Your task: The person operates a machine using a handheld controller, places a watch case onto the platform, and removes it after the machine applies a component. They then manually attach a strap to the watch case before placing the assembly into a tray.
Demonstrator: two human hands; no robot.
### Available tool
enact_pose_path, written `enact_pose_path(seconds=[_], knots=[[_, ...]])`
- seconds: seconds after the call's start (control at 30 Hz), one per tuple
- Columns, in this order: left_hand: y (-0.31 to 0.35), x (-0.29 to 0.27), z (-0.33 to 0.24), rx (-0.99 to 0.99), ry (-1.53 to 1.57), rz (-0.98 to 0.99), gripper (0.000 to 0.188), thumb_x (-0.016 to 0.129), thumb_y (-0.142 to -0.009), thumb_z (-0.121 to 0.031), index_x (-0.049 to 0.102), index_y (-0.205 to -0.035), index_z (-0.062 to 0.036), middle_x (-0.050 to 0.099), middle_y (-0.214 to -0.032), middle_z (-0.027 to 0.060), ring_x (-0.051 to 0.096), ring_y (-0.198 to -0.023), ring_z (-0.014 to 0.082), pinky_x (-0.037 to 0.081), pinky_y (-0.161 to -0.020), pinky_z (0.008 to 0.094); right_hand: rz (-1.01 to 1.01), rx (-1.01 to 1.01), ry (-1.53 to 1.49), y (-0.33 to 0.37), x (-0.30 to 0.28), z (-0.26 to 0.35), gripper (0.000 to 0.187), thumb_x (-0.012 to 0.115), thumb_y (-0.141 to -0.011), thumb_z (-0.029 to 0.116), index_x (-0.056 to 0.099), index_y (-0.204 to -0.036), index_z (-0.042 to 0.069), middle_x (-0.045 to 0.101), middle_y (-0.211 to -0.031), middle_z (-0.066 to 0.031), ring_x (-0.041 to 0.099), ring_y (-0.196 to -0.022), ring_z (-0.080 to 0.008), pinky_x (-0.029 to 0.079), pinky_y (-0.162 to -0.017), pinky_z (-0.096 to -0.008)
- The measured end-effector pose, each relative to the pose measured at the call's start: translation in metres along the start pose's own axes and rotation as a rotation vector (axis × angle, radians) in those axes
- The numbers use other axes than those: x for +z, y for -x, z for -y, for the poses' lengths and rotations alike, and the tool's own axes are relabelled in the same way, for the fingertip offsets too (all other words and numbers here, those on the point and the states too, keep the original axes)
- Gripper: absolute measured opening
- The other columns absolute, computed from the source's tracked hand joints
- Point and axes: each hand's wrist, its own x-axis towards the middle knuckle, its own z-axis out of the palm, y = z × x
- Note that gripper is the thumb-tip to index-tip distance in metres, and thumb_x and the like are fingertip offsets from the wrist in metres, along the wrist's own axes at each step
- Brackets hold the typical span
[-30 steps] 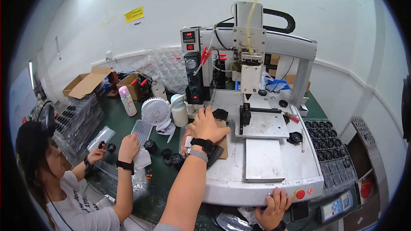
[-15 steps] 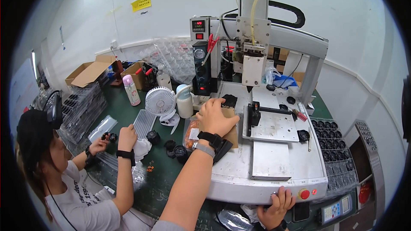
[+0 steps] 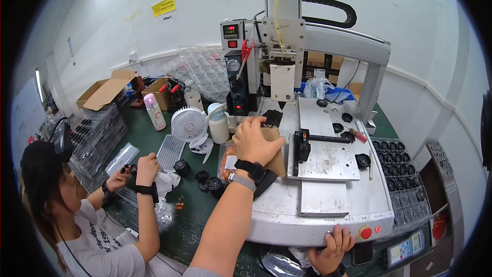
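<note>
My left hand point(image 3: 256, 141) rests on a brown cardboard box point(image 3: 277, 164) at the left side of a white benchtop machine point(image 3: 328, 228). Its fingers are bent and spread, with the thumb apart. My right hand point(image 3: 333, 249) lies over the machine's front edge, fingertips on the panel by a small button, left of a red push button point(image 3: 365, 233). The machine's moving head point(image 3: 282, 79), with a dark pointed tip, hangs above the bed behind the metal platform point(image 3: 328, 166). A black fixture point(image 3: 302, 146) with a bar is mounted on that platform.
At the left a co-worker point(image 3: 102, 225) handles a small black part. Nearby are a white fan point(image 3: 189, 124), a pump bottle point(image 3: 219, 125), a bag of orange pieces point(image 3: 227, 161) and black round parts point(image 3: 207, 180). Trays of black parts point(image 3: 397, 166) and a handheld controller point(image 3: 405, 249) lie right.
The machine's head has shifted left, and the platform has slid toward me. My view has turned slightly. Both my hands keep their places on the box and front panel.
</note>
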Motion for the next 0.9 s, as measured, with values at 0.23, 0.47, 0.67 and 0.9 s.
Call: enact_pose_path(seconds=[0.23, 0.47, 0.67, 0.9], knots=[[-0.003, 0.006, 0.007, 0.022, 0.029, -0.079, 0.059, 0.076, -0.057, -0.033, 0.057, -0.107, -0.0102, 0.046, -0.111, 0.0130, 0.042, -0.108, 0.0320, 0.033, -0.096, 0.0417, 0.007, 0.021, 0.006, -0.001, 0.000, 0.000, 0.055, 0.065, -0.062, 0.021, 0.040, -0.110, 0.011, 0.043, -0.132, -0.0174, 0.031, -0.127, -0.0378, 0.010, -0.106, -0.0572], [-0.003, 0.006, 0.008, -0.007, 0.046, -0.125, 0.058, 0.079, -0.056, -0.036, 0.057, -0.104, -0.0100, 0.045, -0.106, 0.0129, 0.043, -0.104, 0.0317, 0.035, -0.094, 0.0415, 0.004, -0.001, -0.016, 0.000, 0.000, 0.000, 0.053, 0.065, -0.063, 0.017, 0.041, -0.109, 0.007, 0.042, -0.132, -0.0209, 0.032, -0.126, -0.0408, 0.012, -0.105, -0.0572], [-0.006, 0.007, 0.011, -0.009, 0.102, -0.139, 0.058, 0.080, -0.056, -0.036, 0.057, -0.102, -0.0093, 0.045, -0.104, 0.0133, 0.044, -0.102, 0.0318, 0.038, -0.091, 0.0405, 0.006, -0.010, -0.011, -0.002, -0.002, -0.001, 0.053, 0.064, -0.062, 0.017, 0.041, -0.109, 0.007, 0.042, -0.133, -0.0206, 0.032, -0.126, -0.0406, 0.012, -0.105, -0.0569], [-0.005, 0.007, 0.010, 0.000, 0.130, -0.151, 0.058, 0.080, -0.056, -0.035, 0.057, -0.102, -0.0083, 0.044, -0.105, 0.0136, 0.044, -0.102, 0.0317, 0.038, -0.091, 0.0405, 0.021, -0.006, -0.016, -0.001, -0.002, -0.002, 0.055, 0.063, -0.061, 0.016, 0.040, -0.110, 0.007, 0.041, -0.133, -0.0206, 0.030, -0.127, -0.0402, 0.011, -0.105, -0.0566]])
